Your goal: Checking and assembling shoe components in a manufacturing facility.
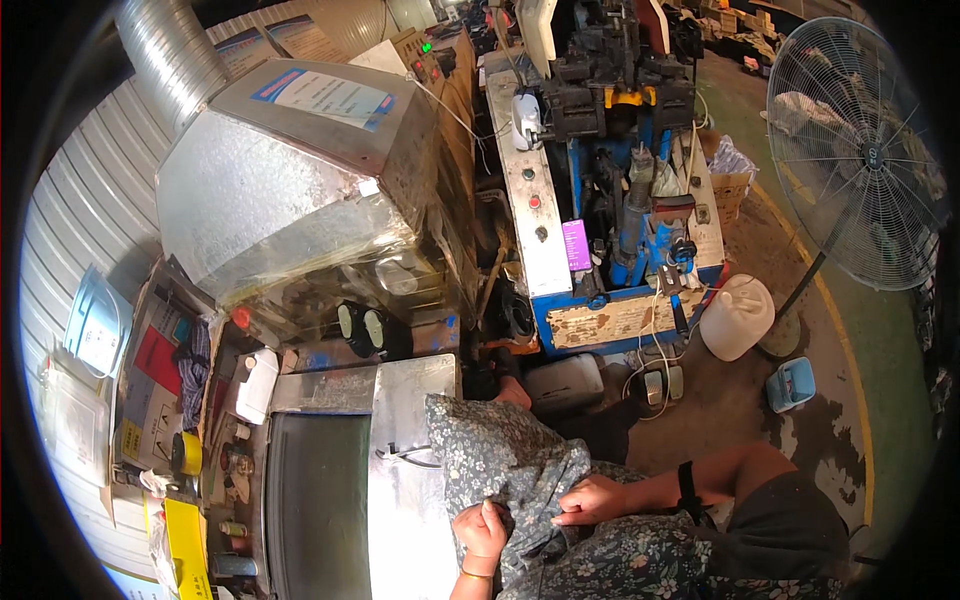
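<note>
A dark floral cloth [520, 445], like an apron, drapes over my lap. Its corner reaches toward a bare metal bench top [410, 520]. My left hand [482, 530] is closed above the cloth, thumb up; what it holds, if anything, is hidden. To its right, my right hand [592, 498] has its fingers curled together at folds of the cloth, apparently pinching it. A thin pair of metal snips or tweezers [408, 457] lies on the bench, left of the cloth. A dark conveyor belt [318, 500] runs beside the bench top.
Two black shoe-like pieces with pale green faces [362, 328] stand before a metal hood [290, 150]. Ahead is a blue and white machine [620, 320] with trailing cables. A white jug [738, 318], a blue basket [791, 384] and a large fan [870, 155] stand right.
</note>
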Tool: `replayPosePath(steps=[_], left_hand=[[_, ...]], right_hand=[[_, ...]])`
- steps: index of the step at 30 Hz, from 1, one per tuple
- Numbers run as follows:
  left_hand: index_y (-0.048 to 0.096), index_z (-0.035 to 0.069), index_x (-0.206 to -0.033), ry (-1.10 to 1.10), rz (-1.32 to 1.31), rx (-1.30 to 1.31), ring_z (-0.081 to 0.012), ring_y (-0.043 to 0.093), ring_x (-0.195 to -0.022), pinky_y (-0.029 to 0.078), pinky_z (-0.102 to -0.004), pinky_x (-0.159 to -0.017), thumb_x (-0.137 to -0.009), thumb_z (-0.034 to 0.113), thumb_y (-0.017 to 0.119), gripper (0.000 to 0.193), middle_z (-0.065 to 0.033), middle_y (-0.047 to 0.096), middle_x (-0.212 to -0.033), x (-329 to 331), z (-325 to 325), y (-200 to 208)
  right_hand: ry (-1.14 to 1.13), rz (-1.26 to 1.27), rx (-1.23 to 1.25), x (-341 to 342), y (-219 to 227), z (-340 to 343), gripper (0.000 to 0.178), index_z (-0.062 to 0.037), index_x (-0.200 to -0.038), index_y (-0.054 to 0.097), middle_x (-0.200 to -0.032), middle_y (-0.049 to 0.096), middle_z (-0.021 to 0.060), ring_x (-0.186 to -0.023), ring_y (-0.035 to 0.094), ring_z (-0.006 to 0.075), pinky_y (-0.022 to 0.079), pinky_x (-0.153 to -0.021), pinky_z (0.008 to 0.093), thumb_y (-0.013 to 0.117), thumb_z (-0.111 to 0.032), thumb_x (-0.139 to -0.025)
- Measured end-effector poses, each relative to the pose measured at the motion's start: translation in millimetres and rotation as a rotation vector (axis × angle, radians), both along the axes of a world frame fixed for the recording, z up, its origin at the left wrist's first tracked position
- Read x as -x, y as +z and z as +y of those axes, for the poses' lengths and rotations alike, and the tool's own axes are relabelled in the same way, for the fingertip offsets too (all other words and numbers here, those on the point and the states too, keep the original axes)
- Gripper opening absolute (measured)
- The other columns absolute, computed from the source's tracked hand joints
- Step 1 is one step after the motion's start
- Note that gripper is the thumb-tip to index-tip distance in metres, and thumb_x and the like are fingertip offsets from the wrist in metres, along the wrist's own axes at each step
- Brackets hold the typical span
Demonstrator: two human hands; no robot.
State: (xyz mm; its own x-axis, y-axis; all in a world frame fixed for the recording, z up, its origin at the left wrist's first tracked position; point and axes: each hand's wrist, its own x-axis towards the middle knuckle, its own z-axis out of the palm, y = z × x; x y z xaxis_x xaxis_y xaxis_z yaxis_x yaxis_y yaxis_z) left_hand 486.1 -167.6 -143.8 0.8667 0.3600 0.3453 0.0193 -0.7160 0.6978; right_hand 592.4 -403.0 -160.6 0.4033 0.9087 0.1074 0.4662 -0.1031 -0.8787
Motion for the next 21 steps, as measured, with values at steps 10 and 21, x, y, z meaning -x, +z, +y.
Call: replayPosePath(steps=[10,21], left_hand=[[0.062,0.010,-0.054,0.019,-0.011,-0.021,-0.0289,0.058,-0.047,0.044,-0.0378,-0.048,-0.097,0.022,0.048,0.047,-0.0080,0.059,-0.052,0.0,-0.8,0.5],[0.061,0.010,-0.055,0.019,0.004,-0.011,-0.0296,0.058,-0.048,0.044,-0.0382,-0.048,-0.097,0.022,0.048,0.046,-0.0086,0.059,-0.053,1.9,1.0,-4.3]], right_hand=[[0.011,0.028,0.029,-0.7,7.0,-0.6,0.053,-0.0076,-0.064,0.042,-0.057,0.046,0.0102,-0.053,0.050,0.0297,0.040,-0.052,0.0404,0.062,-0.047,-0.093],[0.008,0.016,0.041,-1.3,10.8,-0.9,0.053,-0.0070,-0.065,0.043,-0.058,0.048,0.0114,-0.055,0.053,0.0315,0.042,-0.053,0.0414,0.060,-0.049,-0.093]])
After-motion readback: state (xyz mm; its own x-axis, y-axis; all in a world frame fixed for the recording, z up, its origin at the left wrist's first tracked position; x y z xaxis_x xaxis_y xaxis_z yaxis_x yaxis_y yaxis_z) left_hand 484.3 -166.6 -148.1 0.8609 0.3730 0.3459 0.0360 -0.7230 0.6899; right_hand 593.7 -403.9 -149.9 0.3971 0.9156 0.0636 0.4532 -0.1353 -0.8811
